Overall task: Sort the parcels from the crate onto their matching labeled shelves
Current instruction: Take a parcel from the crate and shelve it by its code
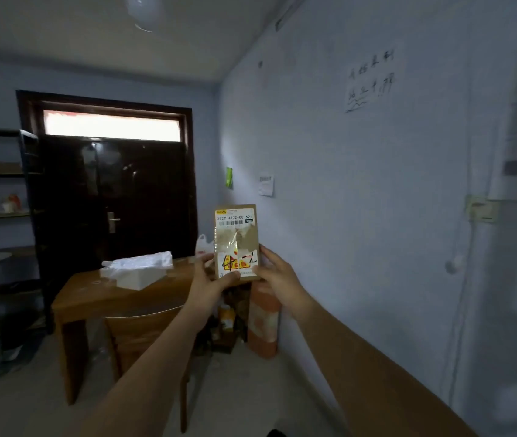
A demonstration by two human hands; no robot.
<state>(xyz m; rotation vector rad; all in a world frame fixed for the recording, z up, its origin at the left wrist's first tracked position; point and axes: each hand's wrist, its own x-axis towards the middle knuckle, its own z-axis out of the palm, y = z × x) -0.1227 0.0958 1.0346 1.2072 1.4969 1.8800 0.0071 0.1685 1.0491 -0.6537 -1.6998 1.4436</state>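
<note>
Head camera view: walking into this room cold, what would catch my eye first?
Most likely the brown parcel, held upright at the centre by the left hand and right hand, its printed shipping label facing the camera. Next, the bright transom window glowing above the dark double door on the far wall. Below them stands a wooden table carrying a white box wrapped in clear plastic.

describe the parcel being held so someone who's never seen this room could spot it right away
Start at the dark double door, then come right, past the wooden table. There the left hand and right hand hold up a flat brown parcel. Unlike the white package lying on the table, it carries a barcode label and yellow stickers.
</note>
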